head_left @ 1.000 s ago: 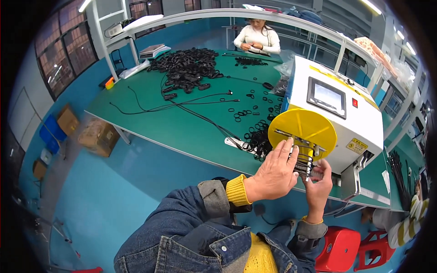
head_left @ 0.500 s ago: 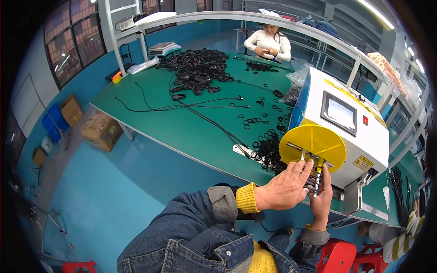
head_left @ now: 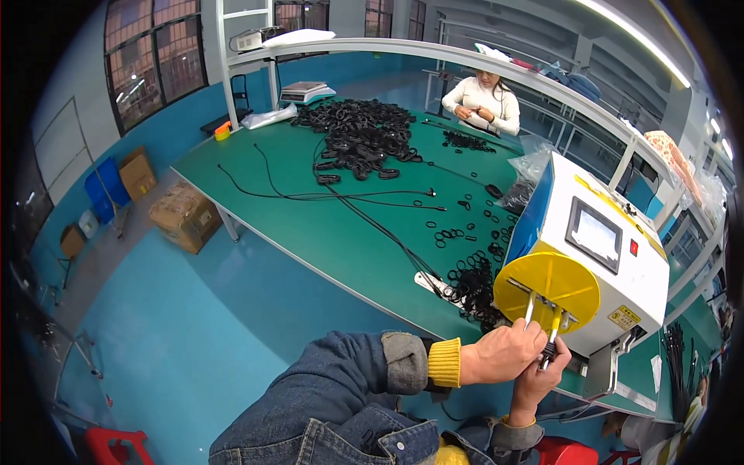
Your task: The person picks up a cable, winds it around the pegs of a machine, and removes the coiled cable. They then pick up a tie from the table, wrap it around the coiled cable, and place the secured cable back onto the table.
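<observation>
A white winding machine (head_left: 604, 291) with a yellow disc (head_left: 527, 288) stands at the table's right end. Two metal rods stick out from the disc toward me. A small bundle of black cable (head_left: 549, 352) sits at the right rod's outer end, between my hands. My left hand (head_left: 504, 354), in a yellow cuff and denim sleeve, is closed, its curled fingers at the rods and against the bundle. From below, my right hand (head_left: 540, 381) closes thumb and fingers on the bundle. My left fingertips are partly hidden.
A heap of black coiled cables (head_left: 364, 136) covers the back of the green table (head_left: 294, 225). Loose black rings (head_left: 477, 291) lie beside the machine, with long cables (head_left: 372, 221) stretched leftward. A person (head_left: 484, 105) works behind the table. A red stool (head_left: 570, 451) stands below my right arm.
The view has shifted, so the scene sits further right and lower. My fingers, stretched along the rods before, are now curled, and the cable is gathered in a tighter bundle near the rod's end.
</observation>
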